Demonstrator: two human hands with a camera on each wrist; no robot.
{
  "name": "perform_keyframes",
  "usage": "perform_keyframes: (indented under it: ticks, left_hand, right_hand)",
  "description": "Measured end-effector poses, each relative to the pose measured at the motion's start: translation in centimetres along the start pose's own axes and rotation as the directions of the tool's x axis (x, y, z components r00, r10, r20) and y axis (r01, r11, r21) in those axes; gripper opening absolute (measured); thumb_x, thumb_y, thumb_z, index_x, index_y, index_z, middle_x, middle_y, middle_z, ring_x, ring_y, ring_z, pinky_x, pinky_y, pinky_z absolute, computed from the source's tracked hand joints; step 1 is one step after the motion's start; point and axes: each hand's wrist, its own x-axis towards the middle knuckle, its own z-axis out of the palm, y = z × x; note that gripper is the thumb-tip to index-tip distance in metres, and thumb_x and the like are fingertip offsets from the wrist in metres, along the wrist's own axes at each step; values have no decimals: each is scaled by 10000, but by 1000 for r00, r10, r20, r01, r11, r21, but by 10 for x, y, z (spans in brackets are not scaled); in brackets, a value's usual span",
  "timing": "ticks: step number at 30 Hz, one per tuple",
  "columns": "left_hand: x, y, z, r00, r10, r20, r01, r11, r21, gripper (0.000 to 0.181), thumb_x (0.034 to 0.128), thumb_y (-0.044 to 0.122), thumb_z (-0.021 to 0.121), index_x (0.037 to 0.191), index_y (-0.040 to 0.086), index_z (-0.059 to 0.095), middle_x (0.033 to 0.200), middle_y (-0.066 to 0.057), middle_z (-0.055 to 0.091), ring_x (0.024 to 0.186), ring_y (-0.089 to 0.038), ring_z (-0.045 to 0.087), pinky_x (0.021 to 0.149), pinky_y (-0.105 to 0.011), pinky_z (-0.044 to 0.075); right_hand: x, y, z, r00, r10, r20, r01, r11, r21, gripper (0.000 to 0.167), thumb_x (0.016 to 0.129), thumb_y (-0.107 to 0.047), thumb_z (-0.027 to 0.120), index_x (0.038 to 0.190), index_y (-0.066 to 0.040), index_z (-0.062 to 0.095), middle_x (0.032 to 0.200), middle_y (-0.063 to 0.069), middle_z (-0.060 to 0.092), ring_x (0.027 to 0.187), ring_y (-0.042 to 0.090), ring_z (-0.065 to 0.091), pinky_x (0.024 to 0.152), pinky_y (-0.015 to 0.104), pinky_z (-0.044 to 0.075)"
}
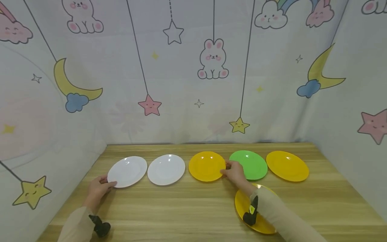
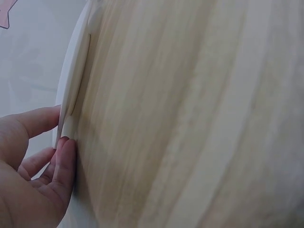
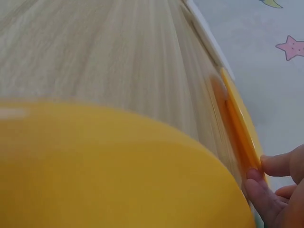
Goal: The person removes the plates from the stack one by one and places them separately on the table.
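Observation:
At the left end of a row of plates, my left hand [image 1: 99, 190] pinches the near-left rim of a white plate [image 1: 127, 171]. The left wrist view shows that plate's rim [image 2: 71, 71] between the fingers and thumb. My right hand [image 1: 235, 174] pinches the right rim of the middle yellow plate [image 1: 207, 166], and the right wrist view shows the same grip on the yellow rim [image 3: 242, 118]. A second white plate [image 1: 166, 169] lies between the two held plates. Just right of my right hand is a green plate [image 1: 251, 164], partly covered by it.
Another yellow plate [image 1: 287, 166] ends the row at the right. Nearer me, one more yellow plate [image 1: 242, 201] lies under my right forearm, partly hidden. The wooden table [image 1: 169, 215] meets a patterned cloth backdrop [image 1: 181, 127] behind the row and at both sides.

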Motion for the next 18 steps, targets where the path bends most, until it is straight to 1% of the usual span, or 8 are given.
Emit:
perform_keyframes:
  ticks: [5, 9, 12, 14, 15, 16, 18]
  left_hand:
    - [2, 0, 0, 1000, -1, 0, 1, 1000, -1, 684, 767, 117, 713, 1256, -186, 344, 1217, -369, 406, 735, -67, 540, 533, -119, 469]
    - [1, 0, 0, 1000, 13, 7, -13, 1000, 23, 685, 769, 135, 714, 1250, -188, 350, 1215, -371, 410, 762, -99, 554, 533, -121, 466]
    - [1, 0, 0, 1000, 12, 15, -12, 999, 33, 692, 770, 148, 715, 1252, -187, 348, 1219, -371, 408, 764, -98, 555, 520, -106, 450]
    - [1, 1, 0, 1000, 7, 21, -7, 1000, 30, 710, 773, 156, 712, 1261, -192, 331, 1236, -376, 394, 775, -106, 562, 536, -112, 466]
    - [1, 2, 0, 1000, 3, 26, -4, 1000, 28, 721, 781, 157, 701, 1275, -194, 311, 1249, -381, 379, 793, -130, 571, 559, -124, 485]
    - [1, 3, -1, 1000, -2, 25, 1, 999, 33, 730, 790, 163, 688, 1285, -198, 292, 1256, -387, 369, 817, -176, 586, 591, -150, 509]
    - [1, 6, -2, 999, -17, 30, 15, 999, 47, 755, 820, 193, 642, 1304, -214, 230, 1267, -400, 345, 915, -305, 585, 711, -244, 540]
  right_hand:
    - [-1, 0, 0, 998, -57, -17, 55, 994, -91, 313, 739, 9, 695, 1046, 33, 635, 889, 152, 666, 578, 107, 590, 531, 233, 526]
    - [-2, -2, -2, 994, -110, -16, 105, 979, -173, 209, 720, -17, 714, 919, 1, 655, 814, 96, 668, 606, 99, 555, 560, 220, 495]
    - [-2, -2, -4, 991, -131, 3, 129, 968, -215, 168, 714, -40, 726, 861, -23, 647, 783, 71, 659, 615, 110, 531, 560, 217, 470]
    - [-2, -4, -7, 992, -127, 21, 129, 962, -241, 166, 722, -64, 731, 849, -15, 636, 777, 70, 647, 627, 131, 532, 568, 229, 469]
    - [-2, -4, -8, 991, -131, 25, 133, 956, -261, 200, 727, -78, 733, 890, -3, 643, 797, 78, 646, 654, 146, 547, 591, 252, 488]
    - [-2, -5, -11, 990, -136, 31, 139, 950, -281, 251, 735, -94, 731, 936, 24, 639, 821, 94, 647, 691, 172, 570, 623, 283, 505]
    - [-1, -7, -16, 990, -137, 38, 142, 940, -311, 377, 753, -125, 723, 1044, 81, 600, 900, 145, 648, 801, 240, 599, 716, 352, 521]
